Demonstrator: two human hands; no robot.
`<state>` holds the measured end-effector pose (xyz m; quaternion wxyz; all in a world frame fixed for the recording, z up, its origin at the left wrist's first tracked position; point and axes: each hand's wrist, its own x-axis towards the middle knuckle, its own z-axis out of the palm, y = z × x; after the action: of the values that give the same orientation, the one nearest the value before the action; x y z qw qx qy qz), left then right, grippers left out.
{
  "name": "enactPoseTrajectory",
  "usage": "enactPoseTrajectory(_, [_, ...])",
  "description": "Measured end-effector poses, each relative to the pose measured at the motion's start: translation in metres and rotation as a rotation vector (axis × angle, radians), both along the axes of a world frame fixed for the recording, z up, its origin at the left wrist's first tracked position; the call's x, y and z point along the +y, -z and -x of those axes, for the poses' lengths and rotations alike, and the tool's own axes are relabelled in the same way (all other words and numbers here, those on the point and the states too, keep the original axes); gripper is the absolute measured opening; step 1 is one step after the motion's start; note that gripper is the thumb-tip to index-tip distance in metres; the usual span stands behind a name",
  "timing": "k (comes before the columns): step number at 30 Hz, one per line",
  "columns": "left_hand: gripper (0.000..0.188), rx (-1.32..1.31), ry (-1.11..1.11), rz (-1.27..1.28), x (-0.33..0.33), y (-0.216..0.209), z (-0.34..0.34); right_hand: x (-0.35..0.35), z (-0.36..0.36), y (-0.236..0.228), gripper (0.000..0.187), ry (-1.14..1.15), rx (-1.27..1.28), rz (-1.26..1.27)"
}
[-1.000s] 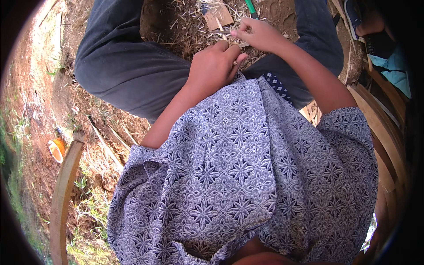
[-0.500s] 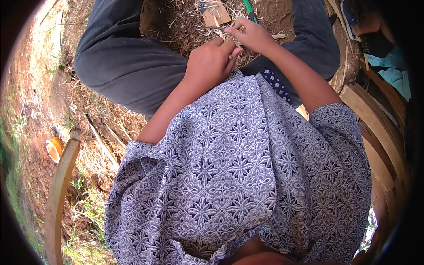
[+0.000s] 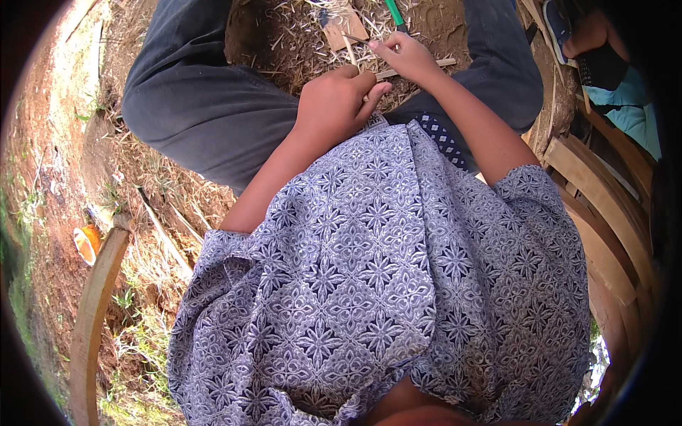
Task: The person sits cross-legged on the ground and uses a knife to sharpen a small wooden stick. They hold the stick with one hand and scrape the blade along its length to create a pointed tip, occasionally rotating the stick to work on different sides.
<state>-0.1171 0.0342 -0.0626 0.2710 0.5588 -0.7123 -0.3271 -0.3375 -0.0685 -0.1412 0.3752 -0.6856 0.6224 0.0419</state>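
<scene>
My left hand [image 3: 332, 104] is closed around a thin pale wood strip [image 3: 350, 53], whose far end sticks out beyond the knuckles. Just right of it and slightly farther away, my right hand [image 3: 408, 58] grips a slim dark blade, likely a knife [image 3: 357, 39]; its handle is hidden in the fingers. The blade points left and crosses near the tip of the strip; contact between them is unclear. Under the right hand, a pale stick [image 3: 433, 67] extends toward my right knee.
Between my legs, a flat wooden block [image 3: 344, 30] lies among scattered shavings on the soil. Beyond my right hand is a green-handled tool [image 3: 396, 13]. Curved wooden pieces [image 3: 604, 192] stand at the right, another curved piece [image 3: 96, 319] at the left near an orange container [image 3: 87, 243]. Another person's foot [image 3: 558, 28] is at far right.
My right hand has shifted slightly right, and the blade has tilted so its tip points farther away. More of the pale strip shows above my left hand, which stays nearly in place.
</scene>
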Motion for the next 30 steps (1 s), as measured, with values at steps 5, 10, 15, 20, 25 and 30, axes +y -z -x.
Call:
enactPoseTrajectory(5, [0.036,-0.051,-0.010,0.037,0.003,0.001,0.000,0.000,-0.037,-0.064,0.055,-0.190,-0.017,-0.112])
enactPoseTrajectory(10, [0.031,-0.032,-0.005,0.058,0.005,0.001,0.001,0.002,-0.036,-0.047,0.050,-0.185,0.025,-0.044])
enactPoseTrajectory(15, [0.032,-0.042,0.000,0.029,0.006,-0.003,0.003,-0.005,-0.039,-0.025,0.047,-0.092,0.133,-0.046])
enactPoseTrajectory(20, [0.032,-0.005,-0.003,0.027,0.004,-0.011,0.005,-0.015,-0.025,-0.002,0.043,0.039,0.081,-0.069])
enactPoseTrajectory(25, [0.030,0.045,-0.055,0.022,0.002,-0.015,0.002,-0.008,-0.027,-0.040,0.044,0.055,-0.042,-0.071])
enactPoseTrajectory(30, [0.028,0.054,-0.083,-0.027,0.002,-0.016,0.001,-0.005,-0.024,-0.068,0.048,-0.090,-0.021,-0.187])
